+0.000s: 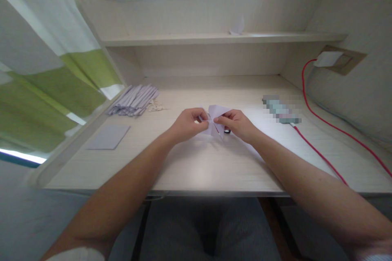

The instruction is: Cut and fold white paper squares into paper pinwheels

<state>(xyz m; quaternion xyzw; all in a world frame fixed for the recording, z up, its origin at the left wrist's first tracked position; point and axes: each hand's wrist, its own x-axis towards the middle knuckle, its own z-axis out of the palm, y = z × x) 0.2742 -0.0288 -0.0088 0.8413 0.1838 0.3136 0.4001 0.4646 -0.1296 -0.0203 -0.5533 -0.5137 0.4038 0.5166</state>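
My left hand [194, 122] and my right hand [237, 125] meet over the middle of the desk, fingertips pinched on a folded, pleated white sheet of paper [217, 111]. Its folds fan out above and below the pinch point. A thin reddish line shows on or beside the lower folds; I cannot tell what it is. Partly hidden behind my right fingers is a small black loop [227, 131], its kind unclear. To the left lie a pile of narrow folded paper strips [133, 101], a small tangle of pale string [155, 106] and a flat stack of paper [108, 137].
A blurred-out phone [281, 109] lies at the right with a red cable [320, 155] running to the desk edge. Another red cable hangs from a white charger [328, 59] at the wall socket. A shelf [196, 40] spans the back; a green-and-white curtain [52, 77] hangs left.
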